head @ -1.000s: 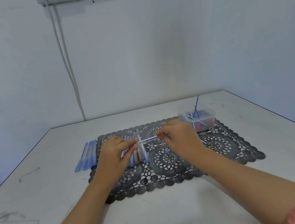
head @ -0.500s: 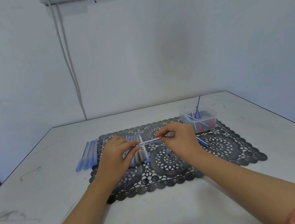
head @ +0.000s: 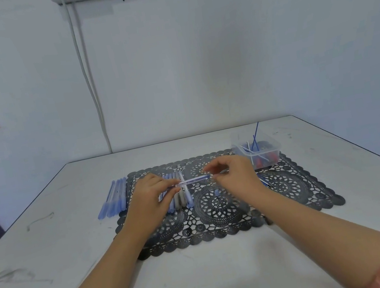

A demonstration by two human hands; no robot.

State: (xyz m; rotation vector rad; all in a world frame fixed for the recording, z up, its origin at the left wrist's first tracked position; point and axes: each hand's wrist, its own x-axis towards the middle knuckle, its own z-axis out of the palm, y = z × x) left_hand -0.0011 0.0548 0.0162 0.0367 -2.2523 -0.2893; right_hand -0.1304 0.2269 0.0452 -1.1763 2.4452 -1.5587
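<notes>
Change: over the last second the left hand (head: 150,199) has been kept in place. The right hand (head: 236,173) has been raised a little and its fingers drawn out to the very end of the pen (head: 191,181), so more of the barrel is shown.
Meaning: the pen's right end is judged to be getting fitted or twisted shut; the pen is not yet laid with the others.
Loose pens (head: 112,203): laid in a row on the tabletop (head: 53,269), just left of the mat (head: 293,189).
Left hand: held low over the mat, palm down, fingers curled round the pen's left end.
Pen: held level in the air between both hands, just above a second row (head: 180,197) of pens lying on the mat.
Right hand: wrist lifted, thumb and forefinger arched and pinched on the pen's right tip; the other fingers loosely curled.
Box (head: 257,151): clear, set at the mat's far right corner, with thin refills (head: 256,132) stood in it.
</notes>
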